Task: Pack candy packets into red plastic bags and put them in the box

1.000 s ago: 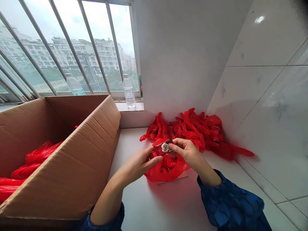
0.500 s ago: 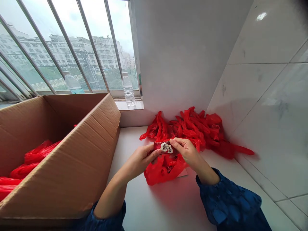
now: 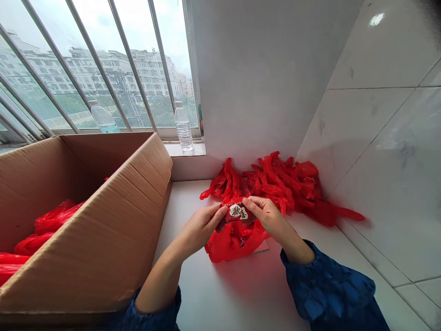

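Note:
Between my two hands is a small dark red candy packet (image 3: 237, 212) with a white patch and black characters. My left hand (image 3: 203, 224) pinches its left end, thumb on top. The right end is pinched by my right hand (image 3: 263, 212), with the thumb across the upper corner. Just below the packet lies a red plastic bag (image 3: 227, 246), its mouth open, with similar dark red packets partly showing inside. Part of a flat light card or sheet (image 3: 262, 247) sticks out from under the bag.
A big cardboard box (image 3: 103, 239) holding red bags (image 3: 58, 218) stands at left. Behind my hands, a heap of red plastic bags (image 3: 282, 184) lies against the wall. Two clear bottles, one water bottle (image 3: 183, 128) and another bottle (image 3: 104, 118), stand by the barred window.
My left thumb has shifted slightly left along the packet, uncovering more of its printed face. Both hands still hold the packet in nearly the same place.

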Demonstrator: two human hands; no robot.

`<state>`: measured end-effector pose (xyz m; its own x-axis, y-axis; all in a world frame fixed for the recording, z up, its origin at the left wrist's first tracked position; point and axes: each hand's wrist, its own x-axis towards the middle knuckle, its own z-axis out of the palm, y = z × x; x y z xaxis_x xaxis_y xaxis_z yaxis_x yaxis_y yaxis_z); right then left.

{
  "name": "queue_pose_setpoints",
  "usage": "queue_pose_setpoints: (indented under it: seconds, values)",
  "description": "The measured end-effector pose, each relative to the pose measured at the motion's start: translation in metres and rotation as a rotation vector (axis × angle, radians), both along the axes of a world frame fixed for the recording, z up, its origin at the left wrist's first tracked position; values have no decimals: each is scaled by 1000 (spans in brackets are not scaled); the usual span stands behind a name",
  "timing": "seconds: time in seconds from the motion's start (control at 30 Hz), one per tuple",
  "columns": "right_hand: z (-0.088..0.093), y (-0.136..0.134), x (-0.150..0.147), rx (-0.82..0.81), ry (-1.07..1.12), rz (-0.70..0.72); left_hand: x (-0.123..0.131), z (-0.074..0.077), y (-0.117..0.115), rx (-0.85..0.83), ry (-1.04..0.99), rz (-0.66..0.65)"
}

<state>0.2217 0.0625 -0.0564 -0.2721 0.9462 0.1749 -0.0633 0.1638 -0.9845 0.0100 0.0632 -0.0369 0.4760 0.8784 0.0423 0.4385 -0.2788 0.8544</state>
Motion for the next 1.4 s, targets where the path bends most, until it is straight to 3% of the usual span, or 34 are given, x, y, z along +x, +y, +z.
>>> queue_pose_setpoints:
  seconds: [0.3,0.5,0.67,0.9,1.13,1.4]
  values:
    - [-5,2,3,-37,24,-22,0,1,0,-24,-51,-52]
    - [-2,0,12,8,-26,55,0,3,3,24,-176,18]
    - [-3,1,15,51,-31,31,-2,2,4,-18,-196,-28]
    - [3,-3,15,98,-37,20,-4,7,4,-13,-147,-49]
    - [-2,-3,13,40,66,23,-7,8,4,38,-94,-62]
    - [-4,1,12,33,-75,41,-6,1,1,11,-7,-72]
